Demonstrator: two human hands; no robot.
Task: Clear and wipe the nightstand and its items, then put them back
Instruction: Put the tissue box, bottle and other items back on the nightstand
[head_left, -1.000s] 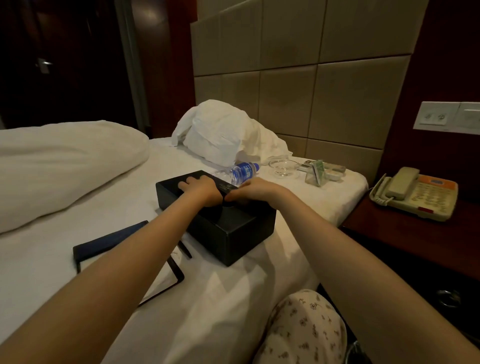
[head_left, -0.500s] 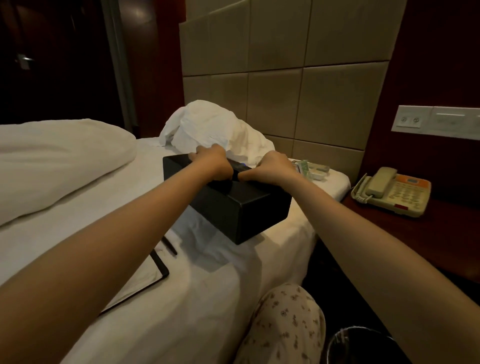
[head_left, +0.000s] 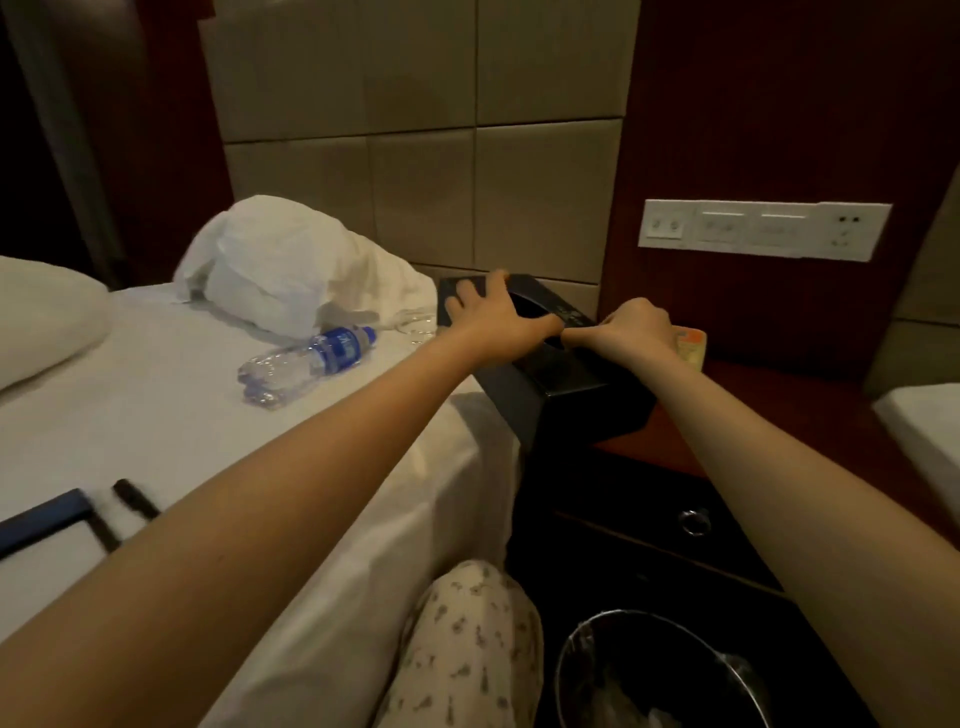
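Left hand (head_left: 493, 317) lies splayed on the tissue box (head_left: 566, 400) — right hand (head_left: 636, 327) grips it.

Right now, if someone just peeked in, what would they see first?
Two bare arms reaching to a black box at the bed-side edge of the reddish nightstand, the left hand spread on its top, the right hand gripping its edge. Next, a plastic water bottle lying on its side on the white bed, and a black bin on the floor below.
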